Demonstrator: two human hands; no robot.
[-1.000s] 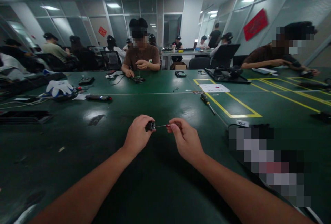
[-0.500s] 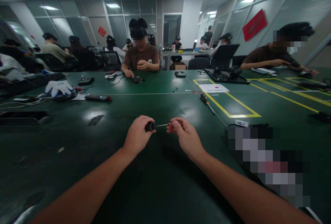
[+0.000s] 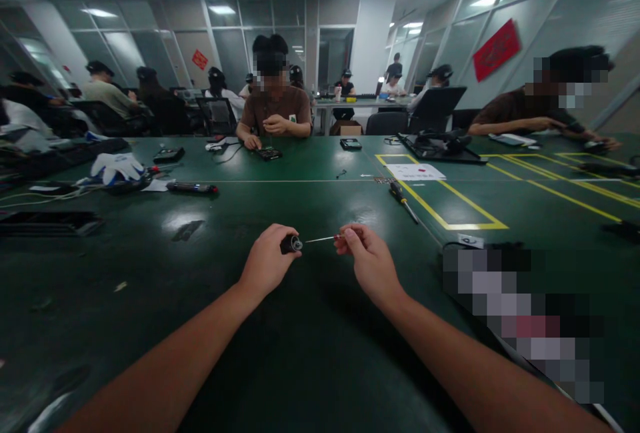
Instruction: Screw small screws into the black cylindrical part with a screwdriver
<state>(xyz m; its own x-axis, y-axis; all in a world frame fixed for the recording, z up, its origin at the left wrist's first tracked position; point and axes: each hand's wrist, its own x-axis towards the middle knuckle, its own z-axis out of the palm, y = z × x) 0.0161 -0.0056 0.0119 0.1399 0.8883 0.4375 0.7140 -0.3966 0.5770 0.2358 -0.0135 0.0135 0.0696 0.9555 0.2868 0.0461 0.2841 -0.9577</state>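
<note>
My left hand is wrapped round a small black cylindrical object, whose round end faces right. Opposite it, my right hand pinches the red end of a thin metal rod, perhaps a small screwdriver. The rod's tip points left and stops a little short of the cylinder, with a narrow gap between them. Both hands are above the green table.
A yellow-black screwdriver lies ahead on the right, beside a white paper. White-blue gloves and a dark pen-like tool are at the left. Across the table, a person handles a small dark device.
My right hand has moved right, drawing the thin rod away from the black cylinder, so a gap now shows. The cylinder's end has turned slightly more toward the camera.
</note>
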